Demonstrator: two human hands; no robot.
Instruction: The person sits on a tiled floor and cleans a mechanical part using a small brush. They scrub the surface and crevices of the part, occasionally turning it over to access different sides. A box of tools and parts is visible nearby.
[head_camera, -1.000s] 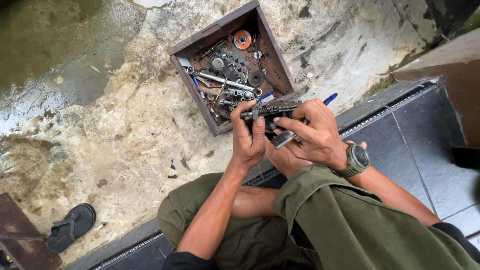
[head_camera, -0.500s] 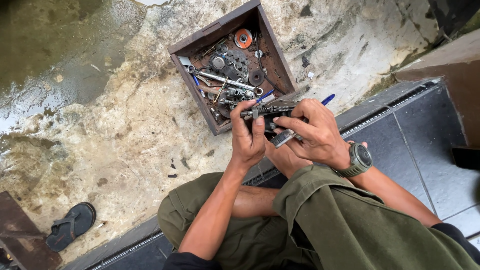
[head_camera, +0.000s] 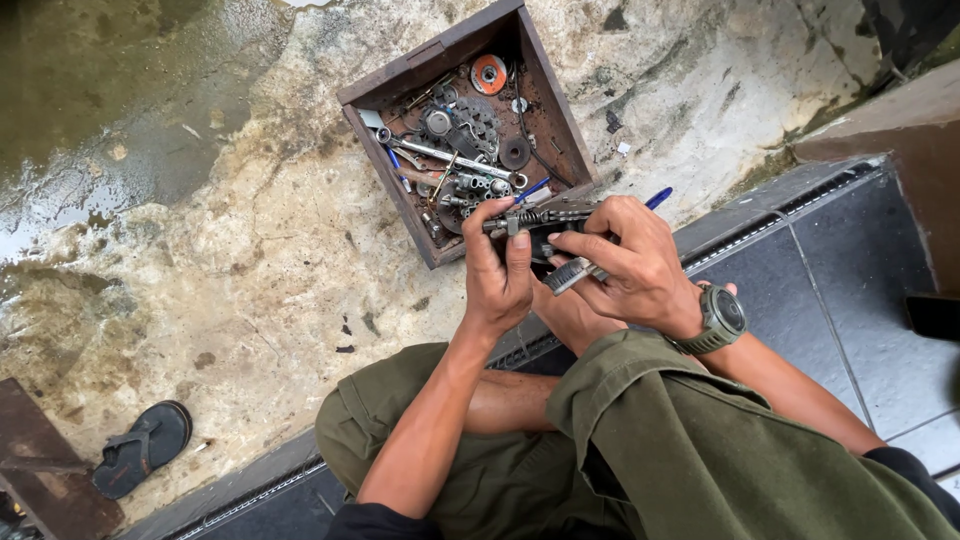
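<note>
light: soft daylight | shadows: faint | glare: wet ground (head_camera: 90, 190) top left | focus: sharp | edges: slightly bent

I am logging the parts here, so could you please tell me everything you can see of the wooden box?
The wooden box is square, shallow and open-topped, with dark, worn brown walls. It sits skewed on the wet, stained ground, just beyond the step. Inside lies a jumble of metal parts: gears, rods, springs and an orange disc. The hands work just over its near corner; whether they touch it is unclear.

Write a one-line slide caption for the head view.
Seated person's left hand and right hand grip a dark metal part above a wooden box of greasy parts.
</note>
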